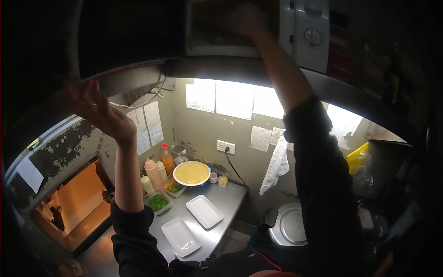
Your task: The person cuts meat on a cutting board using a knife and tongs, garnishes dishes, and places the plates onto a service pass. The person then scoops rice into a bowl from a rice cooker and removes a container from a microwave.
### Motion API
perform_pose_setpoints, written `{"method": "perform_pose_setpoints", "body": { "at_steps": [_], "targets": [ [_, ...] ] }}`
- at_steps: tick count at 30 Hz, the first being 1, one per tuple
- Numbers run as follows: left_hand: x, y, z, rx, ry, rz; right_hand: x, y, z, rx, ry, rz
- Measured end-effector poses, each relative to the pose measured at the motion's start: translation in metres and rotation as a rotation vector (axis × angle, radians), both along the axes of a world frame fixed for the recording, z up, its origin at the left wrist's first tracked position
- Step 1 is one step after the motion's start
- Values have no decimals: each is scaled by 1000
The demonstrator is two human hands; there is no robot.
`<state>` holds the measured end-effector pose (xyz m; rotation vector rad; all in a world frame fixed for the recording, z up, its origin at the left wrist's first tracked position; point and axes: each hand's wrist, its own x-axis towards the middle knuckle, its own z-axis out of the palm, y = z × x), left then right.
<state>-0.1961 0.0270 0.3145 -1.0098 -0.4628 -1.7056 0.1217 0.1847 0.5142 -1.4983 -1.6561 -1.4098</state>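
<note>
My left hand (101, 111) is raised at the upper left, its fingers apart and nothing in them, below a dark appliance (129, 37). My right hand (247, 21) reaches up in front of the microwave (304, 39); it is dark there, and its fingers and anything they hold cannot be made out. Beneath my arms is a steel counter (230, 196) with two white rectangular plates, one at the right (204, 211) and one nearer (181, 237). A round dish with a yellow top (192, 173) sits behind them.
Chopped greens (157, 202) fill a container beside another with mixed vegetables (173, 186). Sauce bottles (152, 171) stand behind. A white towel (277, 166) hangs on the wall by an outlet (225, 147) with a plugged cord. A round metal lid (291, 224) lies right of the counter.
</note>
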Motion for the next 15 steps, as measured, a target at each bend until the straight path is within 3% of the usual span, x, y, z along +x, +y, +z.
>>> {"method": "perform_pose_setpoints", "body": {
  "at_steps": [1, 2, 4, 6, 8, 10, 12, 14, 15],
  "targets": [
    [-7, 0, -1, 3, -22, 177, 3, 10, 7, -32, 48, -41],
    [-11, -1, -6, -53, -65, 196, 5, 21, 14, -54, 89, -77],
    [-9, -6, -8, -89, -63, -175, 10, 32, 22, -75, 142, -132],
    [8, -10, -4, -20, 18, -952, 13, 36, 28, 17, 115, -144],
    [12, -16, -5, 14, 45, -1001, 16, 15, 15, 283, -71, -89],
    [26, -22, -1, 51, 102, -1012, 34, -10, -4, 345, -198, 419],
    [55, -28, 4, 86, 183, -981, 17, -101, -56, 175, -74, 241],
    [80, -24, 6, -50, 239, -862, 1, -182, -118, 22, 18, 58],
    [87, -24, 6, -53, 246, -879, 9, -185, -120, 21, 25, 41]
  ]
}}
